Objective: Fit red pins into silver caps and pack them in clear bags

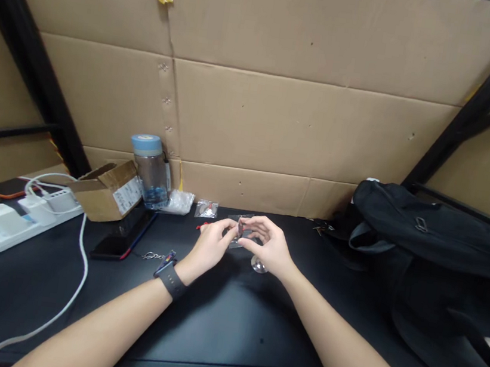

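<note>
My left hand and my right hand meet above the middle of the black table. Between their fingertips is a small, dark, shiny piece, seen nearly edge-on; its exact kind is too small to make out. Both hands are closed in a pinch on it. On the table just below my right hand lies a round silvery metal disc, its upper part covered by the hand. Clear plastic wrapping shows behind the fingers. A small red item pokes out beside my left hand, mostly hidden.
Toward the back are a flat clear packet, bubble wrap, a water bottle and an open cardboard box. A phone, keyring and power strip lie left. A black bag occupies the right.
</note>
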{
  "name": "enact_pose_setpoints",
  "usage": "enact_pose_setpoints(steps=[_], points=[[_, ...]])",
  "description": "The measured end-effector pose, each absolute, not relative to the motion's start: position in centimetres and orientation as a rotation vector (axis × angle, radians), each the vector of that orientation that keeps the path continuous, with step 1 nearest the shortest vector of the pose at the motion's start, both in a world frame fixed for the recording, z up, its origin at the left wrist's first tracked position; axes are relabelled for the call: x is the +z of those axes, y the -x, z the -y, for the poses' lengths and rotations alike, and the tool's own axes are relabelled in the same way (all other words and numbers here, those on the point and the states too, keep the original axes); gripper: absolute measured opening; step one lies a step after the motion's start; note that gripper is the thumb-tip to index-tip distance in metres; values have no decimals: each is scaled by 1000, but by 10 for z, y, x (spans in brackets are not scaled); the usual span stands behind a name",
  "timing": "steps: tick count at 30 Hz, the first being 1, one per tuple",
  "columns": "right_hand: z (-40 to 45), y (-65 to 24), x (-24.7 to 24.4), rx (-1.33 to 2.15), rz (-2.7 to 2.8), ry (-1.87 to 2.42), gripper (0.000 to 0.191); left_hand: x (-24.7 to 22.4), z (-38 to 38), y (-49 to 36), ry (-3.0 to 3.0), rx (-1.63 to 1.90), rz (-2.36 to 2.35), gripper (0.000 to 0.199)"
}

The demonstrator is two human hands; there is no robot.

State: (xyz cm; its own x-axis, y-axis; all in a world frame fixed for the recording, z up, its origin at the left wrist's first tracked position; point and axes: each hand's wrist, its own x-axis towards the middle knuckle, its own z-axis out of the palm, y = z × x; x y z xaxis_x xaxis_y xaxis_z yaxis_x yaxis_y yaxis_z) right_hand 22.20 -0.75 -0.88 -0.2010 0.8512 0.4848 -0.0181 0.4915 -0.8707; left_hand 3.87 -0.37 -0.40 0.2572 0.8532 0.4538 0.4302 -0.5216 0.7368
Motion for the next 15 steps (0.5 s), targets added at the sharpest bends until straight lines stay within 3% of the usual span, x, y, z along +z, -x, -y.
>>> enact_pose_setpoints(steps=[15], points=[[7, -223, -7, 957, 1527, 817, 35, -2, 5, -38, -2089, 1259, -1193, 15]])
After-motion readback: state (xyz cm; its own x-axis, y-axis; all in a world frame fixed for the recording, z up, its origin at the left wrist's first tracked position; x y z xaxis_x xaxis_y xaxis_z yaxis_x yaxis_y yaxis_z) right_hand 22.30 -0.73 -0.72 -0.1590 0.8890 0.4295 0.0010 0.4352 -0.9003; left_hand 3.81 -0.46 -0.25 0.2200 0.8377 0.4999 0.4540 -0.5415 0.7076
